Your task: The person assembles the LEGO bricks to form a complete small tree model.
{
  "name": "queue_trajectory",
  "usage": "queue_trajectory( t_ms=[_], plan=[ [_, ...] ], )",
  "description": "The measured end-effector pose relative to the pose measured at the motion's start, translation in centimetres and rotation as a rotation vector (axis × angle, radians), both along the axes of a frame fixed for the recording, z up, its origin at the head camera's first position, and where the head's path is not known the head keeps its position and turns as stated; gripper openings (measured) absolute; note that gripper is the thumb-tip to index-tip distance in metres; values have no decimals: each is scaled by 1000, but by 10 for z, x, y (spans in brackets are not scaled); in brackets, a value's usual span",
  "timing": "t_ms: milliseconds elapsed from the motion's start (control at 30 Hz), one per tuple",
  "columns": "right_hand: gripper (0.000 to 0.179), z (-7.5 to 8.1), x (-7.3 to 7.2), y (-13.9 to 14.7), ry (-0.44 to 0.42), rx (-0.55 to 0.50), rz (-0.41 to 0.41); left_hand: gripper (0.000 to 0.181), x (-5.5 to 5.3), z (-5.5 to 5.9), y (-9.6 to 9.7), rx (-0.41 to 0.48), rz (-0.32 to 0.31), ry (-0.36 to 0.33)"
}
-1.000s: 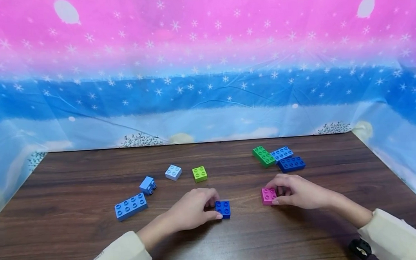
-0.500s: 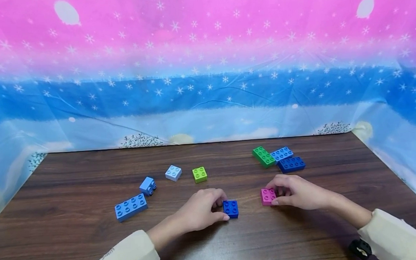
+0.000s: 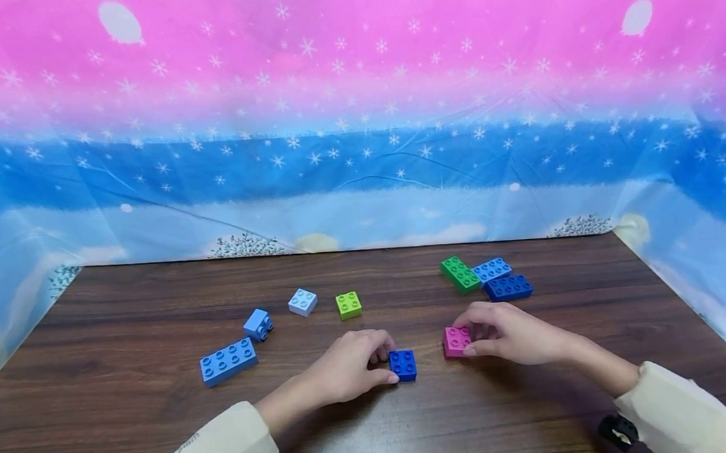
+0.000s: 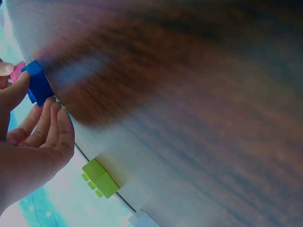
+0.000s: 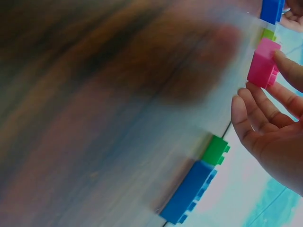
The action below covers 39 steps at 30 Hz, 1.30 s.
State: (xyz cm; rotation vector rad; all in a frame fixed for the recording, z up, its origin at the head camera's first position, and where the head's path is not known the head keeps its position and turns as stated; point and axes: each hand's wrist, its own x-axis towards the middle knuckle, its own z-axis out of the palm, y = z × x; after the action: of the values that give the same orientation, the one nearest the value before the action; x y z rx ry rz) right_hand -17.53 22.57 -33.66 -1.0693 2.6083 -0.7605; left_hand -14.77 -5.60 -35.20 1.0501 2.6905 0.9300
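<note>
Near the middle of the table, my left hand (image 3: 353, 367) pinches a dark blue square toy brick (image 3: 403, 366) between thumb and fingers. The same blue brick (image 4: 40, 84) shows studs away from the table in the left wrist view. To its right, my right hand (image 3: 516, 333) pinches a pink square brick (image 3: 457, 343) at its right side; that pink brick (image 5: 263, 63) is also in the right wrist view. A short gap of table separates the two bricks. Both have their studs facing up.
On the left lie a long blue brick (image 3: 228, 362), a small blue brick (image 3: 258, 325) on its side, a pale blue brick (image 3: 302, 302) and a lime brick (image 3: 349, 305). Back right, a green brick (image 3: 460, 274), a blue brick (image 3: 492, 270) and a dark blue brick (image 3: 509, 288) lie together.
My left hand moved right with the dark blue brick, then stopped. In the last half second my right hand has shifted left with the pink brick, narrowing the gap.
</note>
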Motion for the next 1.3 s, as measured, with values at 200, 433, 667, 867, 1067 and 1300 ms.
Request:
queue_trajectory(
  t_ms=[200, 433, 667, 867, 1067, 1300],
  plan=[
    [29, 4, 1, -14, 12, -24, 30, 23, -1, 0, 0, -9, -1, -1],
    [30, 10, 6, -31, 15, -46, 78, 23, -1, 0, 0, -15, -3, 2],
    [30, 13, 11, -46, -11, -50, 110, 23, -1, 0, 0, -11, -6, -2],
    [28, 12, 12, -56, -9, -68, 131, 25, -1, 1, 1, -14, -5, -2],
    [27, 9, 12, -63, 29, -85, 159, 24, -1, 1, 1, -18, -1, 23],
    [26, 5, 11, -66, 56, -94, 182, 23, -1, 2, 1, -15, 0, 30]
  ],
)
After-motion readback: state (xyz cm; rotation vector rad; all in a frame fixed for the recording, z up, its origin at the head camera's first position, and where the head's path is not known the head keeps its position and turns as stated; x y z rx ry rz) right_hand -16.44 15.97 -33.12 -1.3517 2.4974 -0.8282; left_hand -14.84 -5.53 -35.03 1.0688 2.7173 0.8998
